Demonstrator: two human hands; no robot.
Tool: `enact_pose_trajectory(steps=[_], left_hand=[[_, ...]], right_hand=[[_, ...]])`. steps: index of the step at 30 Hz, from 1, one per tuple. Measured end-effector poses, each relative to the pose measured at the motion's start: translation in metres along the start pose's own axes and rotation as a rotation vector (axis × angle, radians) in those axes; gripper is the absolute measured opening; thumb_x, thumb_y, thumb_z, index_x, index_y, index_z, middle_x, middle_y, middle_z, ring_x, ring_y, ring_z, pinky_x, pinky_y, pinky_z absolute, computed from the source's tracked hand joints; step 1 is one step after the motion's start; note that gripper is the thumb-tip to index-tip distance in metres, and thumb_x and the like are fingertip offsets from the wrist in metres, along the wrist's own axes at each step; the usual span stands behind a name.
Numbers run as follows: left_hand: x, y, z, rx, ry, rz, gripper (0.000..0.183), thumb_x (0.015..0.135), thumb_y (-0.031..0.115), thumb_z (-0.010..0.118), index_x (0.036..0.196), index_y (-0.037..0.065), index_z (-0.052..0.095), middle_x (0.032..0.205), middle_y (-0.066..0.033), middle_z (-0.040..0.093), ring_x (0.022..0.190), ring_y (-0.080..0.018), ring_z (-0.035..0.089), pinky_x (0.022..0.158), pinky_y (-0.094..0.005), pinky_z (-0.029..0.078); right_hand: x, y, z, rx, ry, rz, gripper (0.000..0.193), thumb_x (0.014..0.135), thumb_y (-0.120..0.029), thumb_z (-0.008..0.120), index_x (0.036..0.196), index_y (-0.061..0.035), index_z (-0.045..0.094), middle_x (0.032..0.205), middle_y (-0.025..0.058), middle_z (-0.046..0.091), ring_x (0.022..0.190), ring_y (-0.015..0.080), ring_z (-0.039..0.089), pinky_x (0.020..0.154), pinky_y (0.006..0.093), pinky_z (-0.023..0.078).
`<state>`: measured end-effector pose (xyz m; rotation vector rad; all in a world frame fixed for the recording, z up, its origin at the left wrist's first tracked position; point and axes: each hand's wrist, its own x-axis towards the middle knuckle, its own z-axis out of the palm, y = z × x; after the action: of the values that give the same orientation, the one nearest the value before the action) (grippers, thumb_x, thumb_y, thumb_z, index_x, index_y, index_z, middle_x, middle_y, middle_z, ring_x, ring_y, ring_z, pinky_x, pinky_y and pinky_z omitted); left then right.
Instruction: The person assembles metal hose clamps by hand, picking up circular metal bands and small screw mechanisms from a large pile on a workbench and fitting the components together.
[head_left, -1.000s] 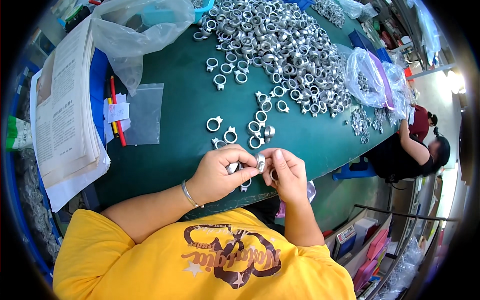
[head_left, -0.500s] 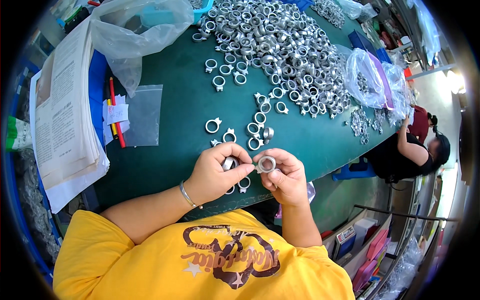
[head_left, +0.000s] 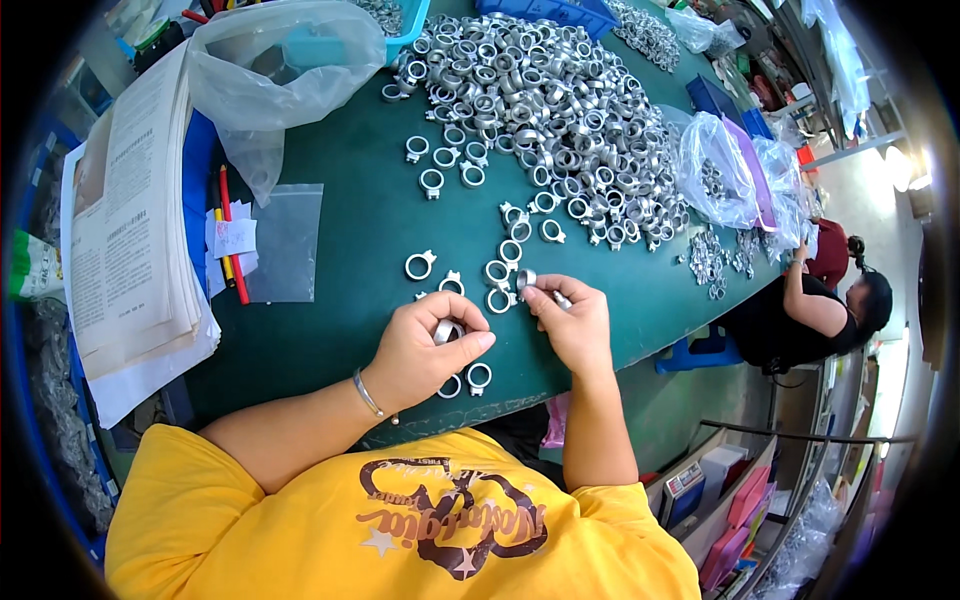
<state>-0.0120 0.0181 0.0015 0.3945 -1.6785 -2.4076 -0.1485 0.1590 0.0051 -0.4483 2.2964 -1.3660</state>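
Note:
Curled in my left hand (head_left: 425, 348), between thumb and fingers, is a silver metal ring (head_left: 446, 331) with its rim showing. My right hand (head_left: 575, 332) is closed, thumb and fingertips at another metal ring (head_left: 526, 280) standing on edge; a small silver part (head_left: 562, 299) shows among its fingers, mostly hidden. Beside the right fingertips lies a short row of similar rings with small lugs, including a ring (head_left: 499, 300). More lie around the left hand, such as a lugged ring (head_left: 420, 265) beyond it and a ring (head_left: 479, 377) nearer me.
A large heap of metal rings (head_left: 560, 110) covers the far part of the green table (head_left: 365, 220). Papers (head_left: 130, 230), pens (head_left: 230, 230) and a clear bag (head_left: 290, 240) lie at left. Plastic bags (head_left: 715, 170) sit at right, where another person (head_left: 810, 310) sits.
My right hand has moved away from the left, forward and to the right, to the ring standing on the table. The left hand has shifted slightly left and still holds its ring.

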Motion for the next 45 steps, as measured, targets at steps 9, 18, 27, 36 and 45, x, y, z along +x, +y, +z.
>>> enact_pose_trajectory(steps=[9,18,27,36,45], left_hand=[[0.0,0.002,0.002,-0.099,0.005,-0.045,0.014,0.079,0.006,0.066,0.09,0.002,0.059,0.071,0.0018,0.054,0.054,-0.002,0.046,0.047,-0.0157,0.037],[0.002,-0.004,-0.001,0.237,-0.03,0.298,0.012,0.075,0.002,0.068,0.086,0.003,0.064,0.082,-0.0027,0.059,0.072,-0.0095,0.054,0.064,-0.02,0.043],[0.002,-0.007,-0.001,0.292,-0.054,0.323,0.01,0.076,0.001,0.066,0.087,0.004,0.064,0.085,-0.0043,0.061,0.074,-0.0116,0.056,0.066,-0.0216,0.044],[0.001,-0.004,0.0,0.231,-0.06,0.26,0.008,0.078,0.002,0.065,0.086,0.002,0.064,0.084,-0.0042,0.06,0.073,-0.0107,0.055,0.066,-0.0209,0.043],[0.004,-0.004,0.0,0.222,0.025,0.318,0.003,0.078,0.002,0.063,0.081,0.001,0.062,0.095,-0.0065,0.059,0.072,-0.0107,0.054,0.065,-0.0197,0.043]], right_hand=[[-0.026,-0.004,0.005,0.037,-0.09,-0.628,0.012,0.072,0.005,0.066,0.082,-0.0011,0.063,0.075,0.0089,0.063,0.061,0.0171,0.058,0.055,0.0241,0.045],[-0.044,-0.012,0.014,0.443,-0.088,-0.146,0.014,0.077,0.001,0.064,0.091,0.001,0.062,0.085,0.0089,0.063,0.062,0.0103,0.054,0.054,0.0223,0.043],[-0.039,-0.005,0.012,0.139,-0.104,-0.576,0.031,0.069,-0.001,0.073,0.098,0.0003,0.062,0.083,0.0078,0.062,0.068,0.0114,0.056,0.059,0.022,0.045],[-0.039,-0.002,0.013,-0.015,-0.039,-0.687,0.034,0.066,-0.001,0.075,0.097,-0.0015,0.063,0.083,0.0099,0.063,0.067,0.0152,0.058,0.056,0.0233,0.046],[-0.035,0.007,0.012,0.25,-0.005,-0.424,0.024,0.069,0.0,0.072,0.091,0.0008,0.062,0.083,0.0076,0.063,0.066,0.0113,0.057,0.057,0.0223,0.045]])
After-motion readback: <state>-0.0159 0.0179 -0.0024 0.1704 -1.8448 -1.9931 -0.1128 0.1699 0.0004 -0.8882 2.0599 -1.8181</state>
